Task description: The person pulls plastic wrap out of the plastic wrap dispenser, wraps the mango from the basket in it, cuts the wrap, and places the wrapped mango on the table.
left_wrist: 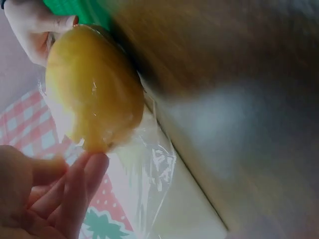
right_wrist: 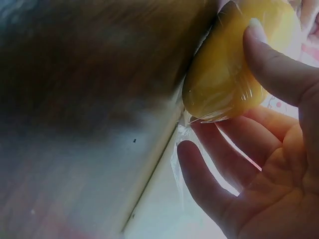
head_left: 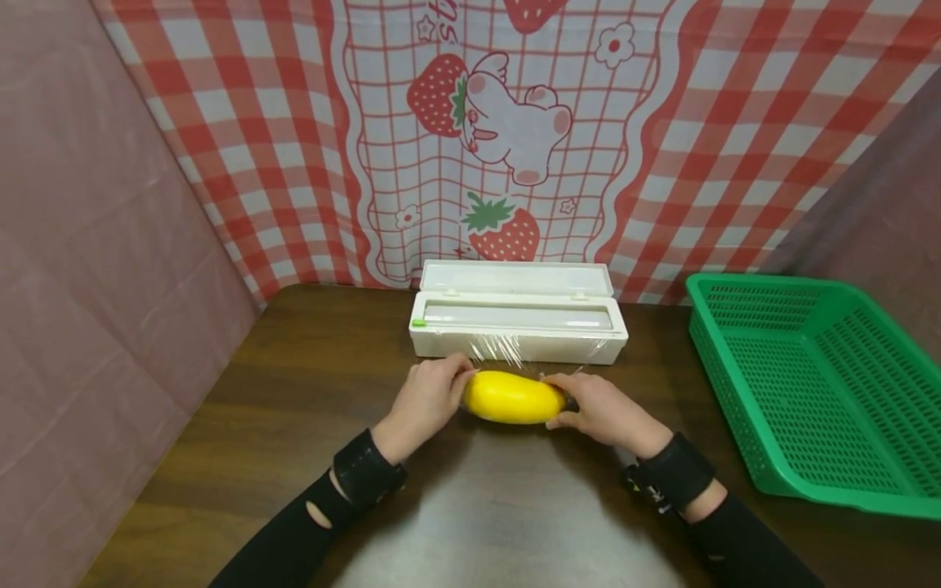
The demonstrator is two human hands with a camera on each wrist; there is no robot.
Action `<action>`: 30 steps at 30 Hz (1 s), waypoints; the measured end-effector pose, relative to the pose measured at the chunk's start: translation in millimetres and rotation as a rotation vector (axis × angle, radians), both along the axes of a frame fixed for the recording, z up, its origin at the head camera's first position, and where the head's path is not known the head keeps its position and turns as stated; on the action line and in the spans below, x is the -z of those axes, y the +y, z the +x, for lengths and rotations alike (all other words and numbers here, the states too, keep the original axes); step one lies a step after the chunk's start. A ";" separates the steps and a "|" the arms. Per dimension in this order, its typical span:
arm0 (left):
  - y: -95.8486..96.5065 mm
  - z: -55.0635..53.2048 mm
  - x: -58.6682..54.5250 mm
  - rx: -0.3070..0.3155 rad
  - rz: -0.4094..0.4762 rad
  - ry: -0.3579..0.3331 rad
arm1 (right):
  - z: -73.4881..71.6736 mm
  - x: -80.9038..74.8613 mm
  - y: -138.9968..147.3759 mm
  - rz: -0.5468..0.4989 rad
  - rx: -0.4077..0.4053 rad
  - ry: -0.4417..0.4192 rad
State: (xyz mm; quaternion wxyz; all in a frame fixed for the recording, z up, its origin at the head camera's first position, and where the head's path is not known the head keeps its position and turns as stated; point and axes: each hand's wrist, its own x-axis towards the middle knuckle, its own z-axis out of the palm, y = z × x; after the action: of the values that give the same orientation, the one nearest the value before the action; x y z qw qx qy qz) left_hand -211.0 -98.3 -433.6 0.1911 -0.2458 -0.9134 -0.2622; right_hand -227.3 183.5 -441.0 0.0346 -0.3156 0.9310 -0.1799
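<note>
A smooth yellow oblong fruit (head_left: 515, 398), partly covered in clear cling film (left_wrist: 159, 164), is between my two hands close over the table. My left hand (head_left: 430, 398) is at its left end, thumb and fingers pinching the film there. My right hand (head_left: 606, 412) grips the other end; in the right wrist view its thumb lies across the wrapped fruit (right_wrist: 224, 74) and the fingers are curled beneath. Behind the fruit stands a white cling film dispenser (head_left: 515, 347), its lid raised. Shiny film stretches from its front edge toward the fruit.
At the right of the wooden table (head_left: 294, 392) sits a green plastic basket (head_left: 735, 425). A red checked cloth (head_left: 279, 147) with strawberries hangs at the back, right behind the dispenser. Pink fabric (head_left: 95, 245) hangs along the left side.
</note>
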 end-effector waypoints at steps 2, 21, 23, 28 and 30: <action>-0.4 2.9 1.0 0.024 -0.029 -0.011 | -0.4 1.1 0.6 0.000 -0.003 -0.001; -4.0 -18.0 11.4 0.134 -0.128 -0.145 | -11.1 8.7 7.9 -0.173 -0.040 -0.091; -5.5 -20.2 11.4 0.131 -0.082 -0.207 | -13.2 9.5 7.7 -0.215 -0.024 -0.097; -9.0 -26.5 13.8 0.086 0.068 -0.406 | -18.2 11.7 6.5 -0.356 0.039 -0.178; -9.6 -28.7 15.3 0.065 0.098 -0.452 | -19.2 12.5 6.4 -0.391 0.058 -0.208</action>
State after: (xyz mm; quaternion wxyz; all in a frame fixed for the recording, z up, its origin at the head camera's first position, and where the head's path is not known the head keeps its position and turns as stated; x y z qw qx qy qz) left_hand -239.7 -107.9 -448.8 -0.0154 -0.2004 -0.9108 -0.3607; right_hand -246.5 189.9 -453.5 0.0635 -0.2690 0.8785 -0.3897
